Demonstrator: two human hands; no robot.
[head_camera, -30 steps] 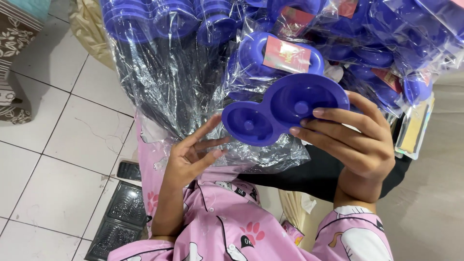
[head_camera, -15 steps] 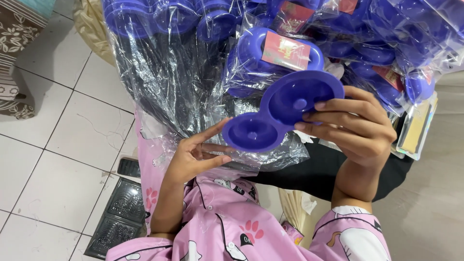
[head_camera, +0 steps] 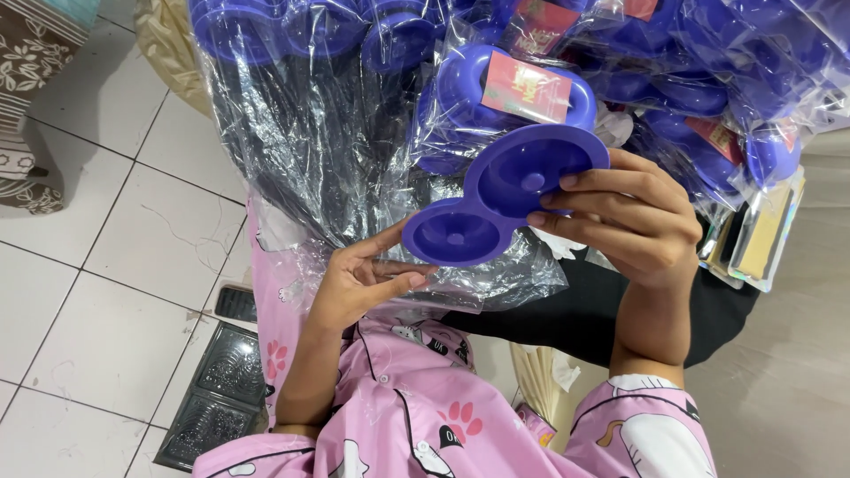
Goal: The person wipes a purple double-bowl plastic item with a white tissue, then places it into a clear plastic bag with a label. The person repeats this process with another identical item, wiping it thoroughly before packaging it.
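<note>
There is one unwrapped purple mould with two round cups. Two hands are there, the left hand and the right hand. The bagged purple moulds behind are many, too overlapped for counting.

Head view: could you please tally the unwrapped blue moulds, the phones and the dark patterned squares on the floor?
Unwrapped blue double-cup mould, held in the right hand: 1
Phone on the floor: 1
Dark patterned squares on the floor: 2
Total: 4
The bagged moulds overlap too much to count.
</note>
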